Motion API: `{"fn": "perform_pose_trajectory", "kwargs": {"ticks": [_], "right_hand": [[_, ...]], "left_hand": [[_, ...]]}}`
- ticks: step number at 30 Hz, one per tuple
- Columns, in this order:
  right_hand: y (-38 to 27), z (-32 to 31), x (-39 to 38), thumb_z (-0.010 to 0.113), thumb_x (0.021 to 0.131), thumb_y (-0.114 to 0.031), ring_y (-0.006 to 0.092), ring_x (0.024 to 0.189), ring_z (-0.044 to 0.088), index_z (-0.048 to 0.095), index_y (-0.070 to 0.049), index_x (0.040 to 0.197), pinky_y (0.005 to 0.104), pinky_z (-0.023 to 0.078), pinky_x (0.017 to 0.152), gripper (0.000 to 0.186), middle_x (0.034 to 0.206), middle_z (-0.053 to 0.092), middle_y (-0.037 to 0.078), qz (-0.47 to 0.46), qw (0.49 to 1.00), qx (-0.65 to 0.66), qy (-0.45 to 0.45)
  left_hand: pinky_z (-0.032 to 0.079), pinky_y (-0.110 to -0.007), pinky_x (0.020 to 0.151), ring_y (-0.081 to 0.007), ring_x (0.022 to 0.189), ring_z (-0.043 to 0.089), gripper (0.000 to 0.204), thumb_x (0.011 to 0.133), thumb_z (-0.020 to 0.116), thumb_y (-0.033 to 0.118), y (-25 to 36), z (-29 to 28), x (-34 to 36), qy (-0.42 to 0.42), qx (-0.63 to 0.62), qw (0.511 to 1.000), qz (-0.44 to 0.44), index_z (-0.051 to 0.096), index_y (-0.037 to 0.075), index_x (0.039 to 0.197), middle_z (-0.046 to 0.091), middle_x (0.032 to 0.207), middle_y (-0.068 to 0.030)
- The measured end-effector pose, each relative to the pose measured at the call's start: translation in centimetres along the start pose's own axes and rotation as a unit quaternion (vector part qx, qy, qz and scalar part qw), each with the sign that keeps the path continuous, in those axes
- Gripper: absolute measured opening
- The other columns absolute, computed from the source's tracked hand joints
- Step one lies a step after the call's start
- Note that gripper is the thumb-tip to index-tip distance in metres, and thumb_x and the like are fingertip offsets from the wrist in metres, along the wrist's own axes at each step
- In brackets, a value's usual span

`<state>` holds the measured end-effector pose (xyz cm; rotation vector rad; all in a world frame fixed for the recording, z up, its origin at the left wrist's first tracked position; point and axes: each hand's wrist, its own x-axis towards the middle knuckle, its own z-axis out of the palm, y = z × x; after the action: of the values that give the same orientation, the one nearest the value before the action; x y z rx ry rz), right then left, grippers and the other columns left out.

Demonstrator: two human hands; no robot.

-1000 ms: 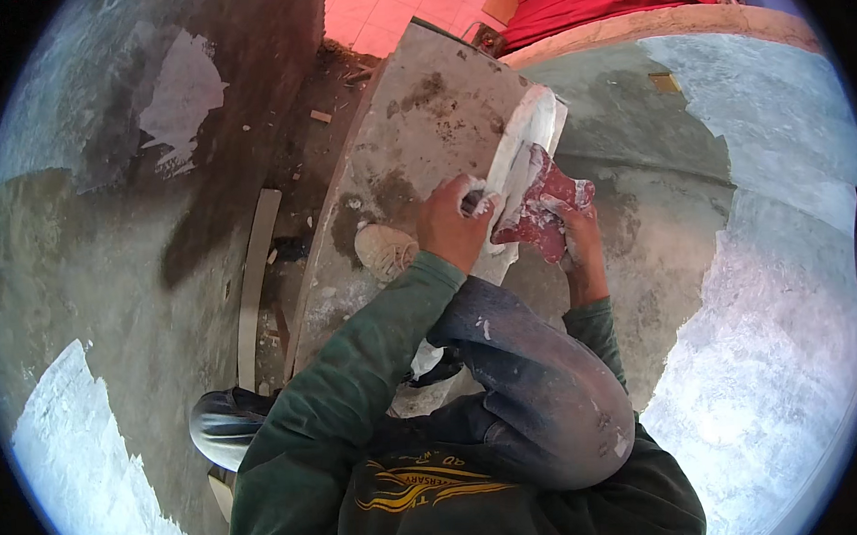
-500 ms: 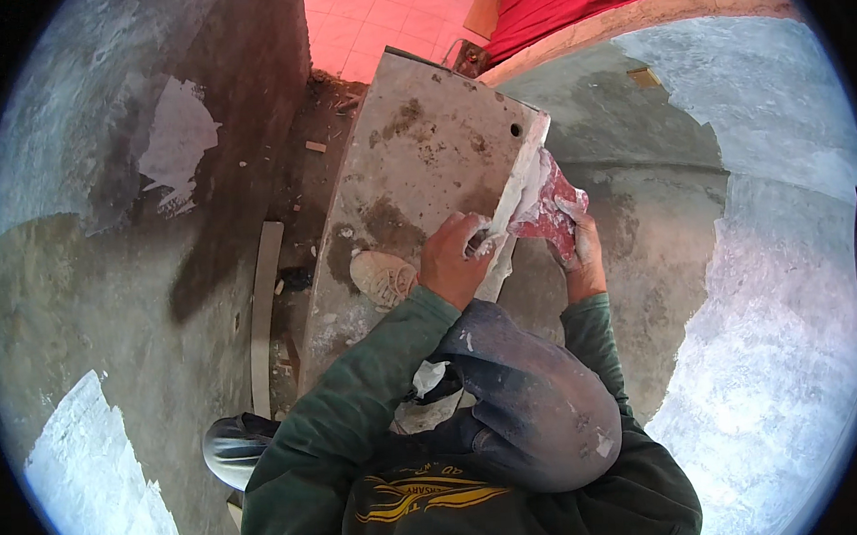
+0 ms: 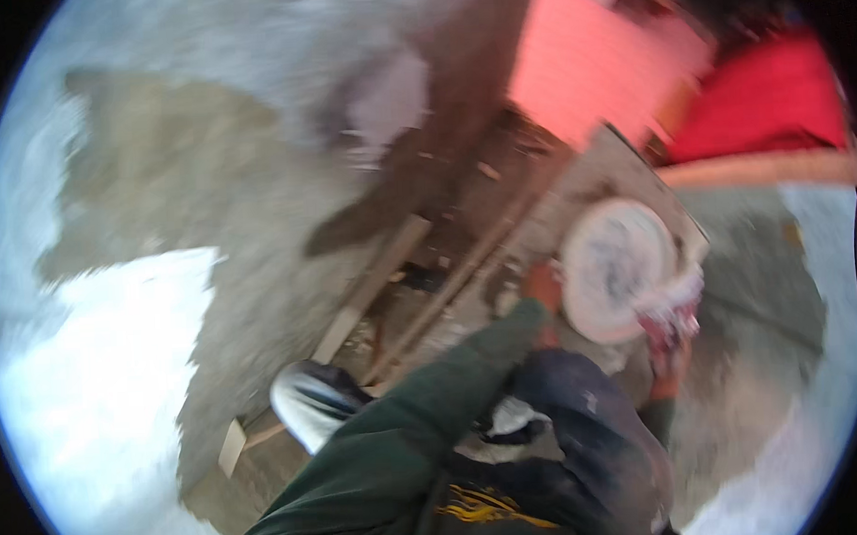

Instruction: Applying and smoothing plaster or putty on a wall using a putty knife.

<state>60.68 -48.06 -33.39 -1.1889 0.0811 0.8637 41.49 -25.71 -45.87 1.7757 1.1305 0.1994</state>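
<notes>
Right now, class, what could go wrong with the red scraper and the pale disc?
White paste on the red scraper in the right hand might drop past the rim of the pale disc. With the left hand at its left rim, the disc itself might tip or slip.

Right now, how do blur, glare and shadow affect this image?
Head view: blur smears everything, so the right hand's fingers merge with the red spreader; head view: glare washes out the white patch at left; head view: a dark shadow crosses the left wall, its edges soft.
</notes>
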Motion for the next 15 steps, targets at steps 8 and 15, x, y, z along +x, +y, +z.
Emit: {"fn": "perform_pose_trajectory", "kwargs": {"ticks": [8, 15], "right_hand": [[3.3, 2.2, 3.3, 0.053, 0.091, -0.024, 0.0259, 0.122, 0.046, 0.038, -0.007, 0.138, 0.0416, 0.046, 0.096, 0.052, 0.137, 0.043, 0.009, -0.030, 0.999, -0.034, -0.024], [-6.0, 15.3, 6.0, 0.053, 0.088, -0.029, 0.0208, 0.112, 0.052, 0.039, -0.007, 0.136, 0.0369, 0.050, 0.087, 0.055, 0.127, 0.051, 0.008, -0.071, 0.988, -0.063, -0.121]], "left_hand": [[0.047, -0.046, 0.081, -0.0383, 0.090, 0.059, 0.030, 0.085, 0.053, 0.019, -1.5, -6.7, -1.7, 0.084, 0.016, 0.996, -0.040, 0.061, 0.005, 0.110, 0.061, 0.093, -0.0223], [0.049, -0.037, 0.081, -0.0259, 0.090, 0.061, 0.033, 0.081, 0.059, 0.006, -1.8, -32.9, -4.2, 0.362, 0.049, 0.928, 0.079, 0.059, 0.005, 0.114, 0.063, 0.103, -0.0109]]}}
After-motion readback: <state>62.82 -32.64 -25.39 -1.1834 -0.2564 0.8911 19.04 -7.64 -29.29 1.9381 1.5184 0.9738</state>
